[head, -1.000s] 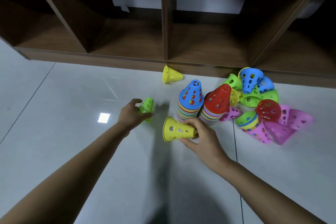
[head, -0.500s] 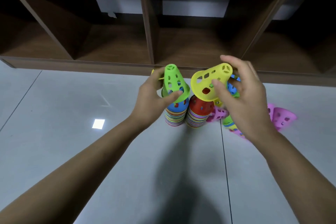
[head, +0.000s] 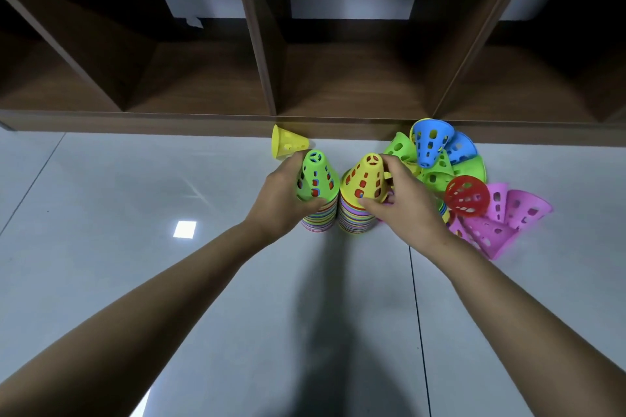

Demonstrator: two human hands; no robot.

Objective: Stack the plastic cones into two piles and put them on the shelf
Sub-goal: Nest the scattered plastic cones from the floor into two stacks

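Two piles of coloured plastic cones stand side by side on the floor in front of the shelf (head: 203, 118). A green cone (head: 316, 176) tops the left pile (head: 320, 218), and my left hand (head: 283, 203) grips it from the left. A yellow cone (head: 366, 179) tops the right pile (head: 354, 222), with my right hand (head: 406, 206) curled round it from the right. Loose cones lie to the right: blue (head: 430, 142), green (head: 469, 167), red (head: 467, 195) and pink (head: 518, 210). One yellow cone (head: 288, 145) lies on its side behind the left pile.
The wooden shelf has several open compartments along the floor, split by upright dividers (head: 257, 44). Grey tiled floor (head: 135, 196) stretches to the left and towards me, with a bright light reflection (head: 184, 229) on it.
Both hands have come down from in front of the shelf. The green cone now sits on the left pile and the yellow cone on the right pile, covering the blue and red tops.
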